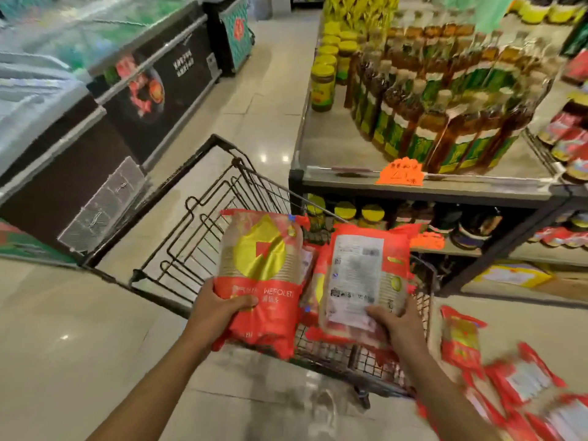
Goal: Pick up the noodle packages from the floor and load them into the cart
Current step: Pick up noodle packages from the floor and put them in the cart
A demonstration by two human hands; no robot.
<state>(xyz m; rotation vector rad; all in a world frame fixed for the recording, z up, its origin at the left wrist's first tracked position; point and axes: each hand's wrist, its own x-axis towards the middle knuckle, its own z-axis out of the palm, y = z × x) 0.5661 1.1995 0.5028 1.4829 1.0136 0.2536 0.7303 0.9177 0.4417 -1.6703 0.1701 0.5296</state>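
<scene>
1. I see the left hand (219, 308) gripping the lower edge of a red plastic noodle package with a gold circle on its front (261, 275); the thumb lies across the front face; the fingers are curled behind it, out of sight.
2. The right hand (393, 323) holds a second red noodle package turned to show its white printed label (359, 281); its fingers (380, 313) are curled over the lower end.
3. Both packages are held over the near end of the black wire shopping cart (203, 230); more red packaging shows in the basket between them.
4. Further red noodle packages (521, 380) lie on the pale tiled floor (63, 329) to the right of the cart, blurred.
5. A grey shelf unit of bottles and jars (334, 148) stands at right; dark chest freezers (152, 78) line the left.
</scene>
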